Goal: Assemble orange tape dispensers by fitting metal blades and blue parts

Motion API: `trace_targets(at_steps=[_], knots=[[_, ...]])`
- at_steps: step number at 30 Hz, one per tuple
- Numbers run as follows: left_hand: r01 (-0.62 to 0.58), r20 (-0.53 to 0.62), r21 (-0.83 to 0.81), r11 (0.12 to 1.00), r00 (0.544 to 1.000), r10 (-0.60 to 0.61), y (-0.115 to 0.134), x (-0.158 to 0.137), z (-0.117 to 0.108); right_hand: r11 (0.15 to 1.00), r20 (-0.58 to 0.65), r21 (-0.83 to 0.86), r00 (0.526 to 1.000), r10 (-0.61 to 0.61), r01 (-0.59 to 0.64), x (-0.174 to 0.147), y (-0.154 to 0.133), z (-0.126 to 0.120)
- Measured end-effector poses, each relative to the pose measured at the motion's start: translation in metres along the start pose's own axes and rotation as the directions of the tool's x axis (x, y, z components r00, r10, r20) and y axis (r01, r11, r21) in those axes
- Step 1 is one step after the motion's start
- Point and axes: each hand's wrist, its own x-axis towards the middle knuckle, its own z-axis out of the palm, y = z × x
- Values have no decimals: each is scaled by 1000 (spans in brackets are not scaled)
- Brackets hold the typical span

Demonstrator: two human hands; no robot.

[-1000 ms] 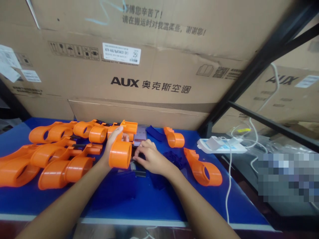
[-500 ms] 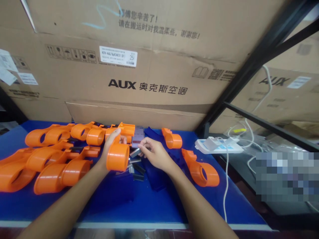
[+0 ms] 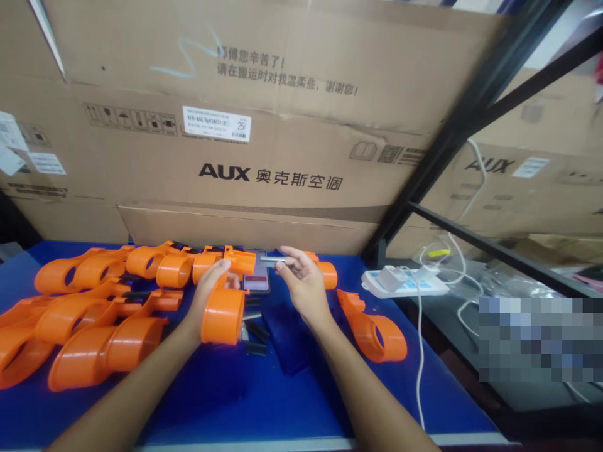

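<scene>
Cardboard boxes (image 3: 282, 157) behind; white power strip (image 3: 405, 282) right; phone (image 3: 258, 276).

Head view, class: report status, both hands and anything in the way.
Left hand grips orange plastic housing. Right hand pinches small grey metal strip, raised above blue table. Loose metal strips lie between.

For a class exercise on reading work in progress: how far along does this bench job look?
Looks done: a heap of orange plastic tape-dispenser shells lies at the left of the blue table.
In hand: the left hand grips one orange plastic shell; the right hand pinches a small grey metal strip.
Seemingly left: two orange shells at right, and dark metal strips lying on the table.
</scene>
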Motion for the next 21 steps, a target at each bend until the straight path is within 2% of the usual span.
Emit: trace_targets(at_steps=[5,14,18,21], knots=[[-10,-14,89,996,1000,11,-1,0,2,999,-36,47,999,21,-19,0,-3,0],[-69,-20,51,996,997,70,0,-1,12,999,-48,-49,999,-4,2,1,-6,-3],[-81,-15,78,994,997,82,-1,-1,11,997,-63,-68,998,-29,25,-1,-7,-2],[-81,-7,124,989,997,83,-1,0,9,987,-62,-147,996,-69,59,-2,-7,-4]])
